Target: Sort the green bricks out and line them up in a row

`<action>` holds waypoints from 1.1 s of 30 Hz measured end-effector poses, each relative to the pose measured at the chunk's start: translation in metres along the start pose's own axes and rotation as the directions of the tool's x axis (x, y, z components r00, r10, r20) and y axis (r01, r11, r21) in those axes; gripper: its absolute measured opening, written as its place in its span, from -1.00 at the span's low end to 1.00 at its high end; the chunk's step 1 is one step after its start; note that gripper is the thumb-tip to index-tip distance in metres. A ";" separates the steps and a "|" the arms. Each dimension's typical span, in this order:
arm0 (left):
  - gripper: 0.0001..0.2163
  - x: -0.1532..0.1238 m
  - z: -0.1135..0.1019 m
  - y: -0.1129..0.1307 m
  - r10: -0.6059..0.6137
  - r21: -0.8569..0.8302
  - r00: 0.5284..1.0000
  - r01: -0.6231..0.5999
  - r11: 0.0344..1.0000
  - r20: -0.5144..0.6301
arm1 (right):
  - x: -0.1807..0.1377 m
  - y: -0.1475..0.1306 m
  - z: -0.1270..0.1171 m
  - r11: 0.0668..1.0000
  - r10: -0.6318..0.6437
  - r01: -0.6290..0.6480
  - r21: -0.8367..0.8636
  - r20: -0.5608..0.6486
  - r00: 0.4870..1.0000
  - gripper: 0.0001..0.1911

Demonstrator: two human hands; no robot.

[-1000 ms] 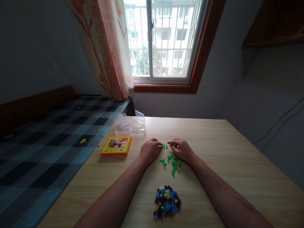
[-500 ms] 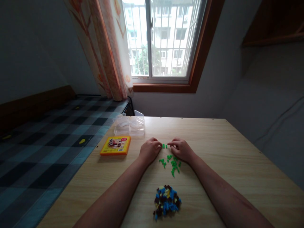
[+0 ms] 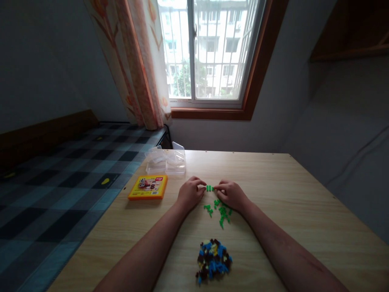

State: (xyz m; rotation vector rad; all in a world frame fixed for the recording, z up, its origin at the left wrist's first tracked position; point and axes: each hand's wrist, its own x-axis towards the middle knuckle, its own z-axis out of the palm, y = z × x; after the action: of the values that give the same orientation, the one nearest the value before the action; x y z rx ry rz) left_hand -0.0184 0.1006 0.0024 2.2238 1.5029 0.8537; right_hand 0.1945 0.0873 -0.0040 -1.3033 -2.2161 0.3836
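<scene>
A short row of small green blocks (image 3: 208, 188) lies on the table between my two hands. My left hand (image 3: 191, 193) rests at the left end of the row, thumb and forefinger slightly apart with nothing seen between them. At the row's right end, my right hand (image 3: 230, 194) has its thumb and forefinger closed at the rightmost green block (image 3: 213, 188). Nearer to me, loose green pieces (image 3: 223, 213) are scattered beside the right hand, with a smaller green cluster (image 3: 208, 209) to their left.
A mixed pile of blue, brown and yellow pieces (image 3: 213, 261) sits close to me on the wooden table (image 3: 273, 178). Over to the left lie a yellow-orange box (image 3: 148, 187) and a clear plastic container (image 3: 166, 161). A bed with checked cover (image 3: 100, 162) adjoins the table's left side.
My left fingertips have drawn slightly left, uncovering another green block in the row. My right fingertips have come in to the rightmost block. The loose pieces lie as before.
</scene>
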 end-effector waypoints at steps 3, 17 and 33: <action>-0.87 -0.001 0.000 0.001 0.005 0.052 1.000 -0.005 0.999 0.002 | 0.000 0.000 0.001 1.000 -0.016 0.017 0.008 -0.026 1.000 -0.73; -0.86 -0.002 -0.001 0.007 0.016 0.160 0.999 -0.022 0.987 0.043 | 0.001 0.000 0.002 1.000 0.000 0.001 0.017 -0.053 0.999 -0.74; -0.86 -0.001 -0.001 0.003 0.012 0.118 0.999 -0.016 0.993 0.035 | 0.000 0.000 0.003 1.000 -0.017 0.017 0.011 -0.061 0.998 -0.73</action>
State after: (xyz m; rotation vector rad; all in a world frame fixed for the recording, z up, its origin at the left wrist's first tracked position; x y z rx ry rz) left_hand -0.0171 0.0981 0.0048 2.3229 1.5617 0.7440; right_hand 0.1927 0.0876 -0.0062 -1.2726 -2.1699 0.3447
